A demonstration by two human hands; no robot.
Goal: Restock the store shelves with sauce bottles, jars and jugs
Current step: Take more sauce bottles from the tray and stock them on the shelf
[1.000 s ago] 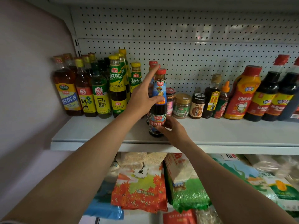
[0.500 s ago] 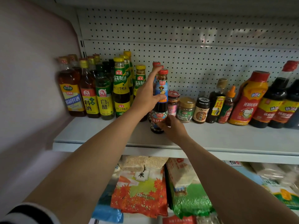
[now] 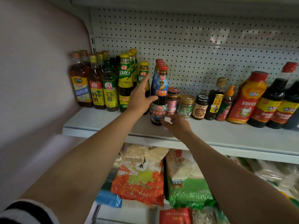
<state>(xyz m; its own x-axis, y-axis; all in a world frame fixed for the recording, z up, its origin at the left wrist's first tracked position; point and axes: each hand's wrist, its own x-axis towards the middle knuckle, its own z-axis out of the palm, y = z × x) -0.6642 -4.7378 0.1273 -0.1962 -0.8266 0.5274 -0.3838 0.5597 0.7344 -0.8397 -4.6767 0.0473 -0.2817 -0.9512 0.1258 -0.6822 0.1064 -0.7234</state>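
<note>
A dark oyster sauce bottle (image 3: 161,89) with a red cap and blue label stands upright on the white shelf (image 3: 226,135), in front of two matching bottles. My left hand (image 3: 140,98) is at its left side, fingers stretched upward and apart, only the thumb resting against the bottle's middle. My right hand (image 3: 177,126) is low on the shelf, with its fingertips touching the bottle's base from the right and not wrapped around it.
Cooking wine and vinegar bottles (image 3: 97,88) fill the shelf's left end beside the pink wall. Small jars (image 3: 185,105) and large red-capped soy bottles (image 3: 246,99) stand to the right. Pegboard backs the shelf. Bags of rice and grain (image 3: 140,180) lie below.
The bottle has slid back to the row and stands on the shelf. My left hand has loosened from around it, fingers now spread. The view has shifted a little to the left.
</note>
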